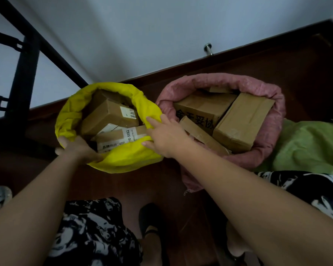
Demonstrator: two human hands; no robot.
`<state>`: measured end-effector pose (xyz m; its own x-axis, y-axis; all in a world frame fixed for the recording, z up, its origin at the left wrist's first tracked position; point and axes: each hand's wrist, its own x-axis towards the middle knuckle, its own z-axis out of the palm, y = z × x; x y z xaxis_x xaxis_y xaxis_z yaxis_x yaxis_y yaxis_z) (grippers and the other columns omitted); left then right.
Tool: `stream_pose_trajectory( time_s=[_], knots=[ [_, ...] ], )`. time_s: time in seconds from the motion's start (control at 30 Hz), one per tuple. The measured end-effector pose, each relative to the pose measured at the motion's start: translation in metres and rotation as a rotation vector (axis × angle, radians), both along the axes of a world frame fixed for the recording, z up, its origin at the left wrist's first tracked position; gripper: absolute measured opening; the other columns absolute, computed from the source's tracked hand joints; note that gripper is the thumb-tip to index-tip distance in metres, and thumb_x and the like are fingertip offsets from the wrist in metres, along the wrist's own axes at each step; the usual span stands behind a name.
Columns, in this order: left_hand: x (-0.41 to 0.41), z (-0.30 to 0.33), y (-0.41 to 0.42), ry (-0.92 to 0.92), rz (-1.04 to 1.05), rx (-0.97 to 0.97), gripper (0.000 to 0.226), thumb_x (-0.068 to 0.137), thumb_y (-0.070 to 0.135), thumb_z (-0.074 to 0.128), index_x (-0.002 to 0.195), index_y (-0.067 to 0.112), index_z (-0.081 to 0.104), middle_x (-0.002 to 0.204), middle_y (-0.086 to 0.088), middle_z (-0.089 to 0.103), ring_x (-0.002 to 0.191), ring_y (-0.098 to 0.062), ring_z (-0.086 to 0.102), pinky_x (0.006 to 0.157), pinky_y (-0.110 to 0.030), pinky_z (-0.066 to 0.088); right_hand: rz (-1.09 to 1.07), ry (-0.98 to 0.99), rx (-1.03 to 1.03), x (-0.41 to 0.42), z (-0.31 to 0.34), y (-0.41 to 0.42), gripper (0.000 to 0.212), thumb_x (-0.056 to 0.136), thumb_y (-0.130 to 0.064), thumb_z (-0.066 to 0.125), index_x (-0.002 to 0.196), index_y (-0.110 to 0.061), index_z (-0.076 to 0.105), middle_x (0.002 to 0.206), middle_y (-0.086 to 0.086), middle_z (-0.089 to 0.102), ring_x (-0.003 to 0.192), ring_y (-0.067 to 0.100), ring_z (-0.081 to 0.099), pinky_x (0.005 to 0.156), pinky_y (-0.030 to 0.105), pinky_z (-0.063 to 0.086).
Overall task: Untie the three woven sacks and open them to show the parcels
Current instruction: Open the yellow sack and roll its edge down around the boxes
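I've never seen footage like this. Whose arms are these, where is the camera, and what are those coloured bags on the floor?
There is no machine here: a person wears a camera on the head, looking down at their own arms. The left hand grips the near rim of the yellow sack; the right hand rests on its right rim. It stands open on the floor, showing cardboard parcels. Beside it the pink sack is open too, holding larger boxes. A green sack lies at the right, and no opening shows on it.
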<state>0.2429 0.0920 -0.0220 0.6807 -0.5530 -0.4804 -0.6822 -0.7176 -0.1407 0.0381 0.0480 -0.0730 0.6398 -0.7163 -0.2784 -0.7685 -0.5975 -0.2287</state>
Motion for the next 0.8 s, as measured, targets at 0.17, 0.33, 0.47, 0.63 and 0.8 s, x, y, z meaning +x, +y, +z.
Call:
stream_pose_trajectory(
  time_s=[0.17, 0.33, 0.47, 0.63, 0.8],
  knots=[
    [-0.008, -0.012, -0.006, -0.098, -0.422, -0.008, 0.067, 0.077, 0.022, 0.071, 0.137, 0.029, 0.042, 0.14, -0.015, 0.02, 0.131, -0.039, 0.019, 0.107, -0.05, 0.022, -0.101, 0.148, -0.13, -0.002, -0.007, -0.001, 0.046, 0.097, -0.036, 0.043, 0.142, -0.027, 0.04, 0.158, 0.01, 0.015, 0.139, 0.029, 0.02, 0.105, 0.044, 0.026],
    [-0.034, -0.014, -0.013, 0.099, -0.577, -0.087, 0.07, 0.083, 0.007, 0.054, 0.147, 0.027, 0.033, 0.144, -0.01, 0.035, 0.132, -0.032, 0.035, 0.103, -0.043, 0.037, -0.17, -0.014, -0.111, -0.012, 0.008, 0.0, 0.045, 0.092, -0.026, 0.053, 0.136, -0.022, 0.043, 0.154, 0.014, 0.019, 0.135, 0.032, 0.024, 0.101, 0.045, 0.032],
    [-0.072, 0.0, -0.016, 0.263, -0.558, -0.242, 0.061, 0.082, -0.006, 0.047, 0.139, 0.015, 0.046, 0.142, -0.016, 0.045, 0.129, -0.034, 0.043, 0.098, -0.04, 0.042, -0.247, 0.012, -0.022, -0.044, 0.034, -0.002, 0.04, 0.09, -0.029, 0.053, 0.129, -0.018, 0.052, 0.143, 0.01, 0.032, 0.131, 0.032, 0.026, 0.101, 0.046, 0.033],
    [-0.133, 0.015, -0.014, 0.265, -0.626, -0.466, 0.035, 0.082, 0.007, 0.051, 0.113, 0.012, 0.067, 0.124, -0.014, 0.06, 0.117, -0.034, 0.053, 0.097, -0.042, 0.045, -0.434, -0.026, 0.061, -0.103, 0.057, 0.002, 0.039, 0.093, -0.037, 0.05, 0.127, -0.019, 0.056, 0.135, 0.01, 0.038, 0.127, 0.033, 0.027, 0.1, 0.047, 0.036],
    [-0.209, 0.05, -0.028, 0.478, -0.665, -0.574, 0.025, 0.085, 0.01, 0.054, 0.105, 0.012, 0.07, 0.099, -0.003, 0.066, 0.095, -0.02, 0.061, 0.077, -0.02, 0.04, -0.628, -0.101, 0.06, -0.155, 0.068, 0.002, 0.042, 0.092, -0.042, 0.051, 0.126, -0.019, 0.058, 0.134, 0.01, 0.048, 0.128, 0.034, 0.032, 0.103, 0.045, 0.036]
  ],
)
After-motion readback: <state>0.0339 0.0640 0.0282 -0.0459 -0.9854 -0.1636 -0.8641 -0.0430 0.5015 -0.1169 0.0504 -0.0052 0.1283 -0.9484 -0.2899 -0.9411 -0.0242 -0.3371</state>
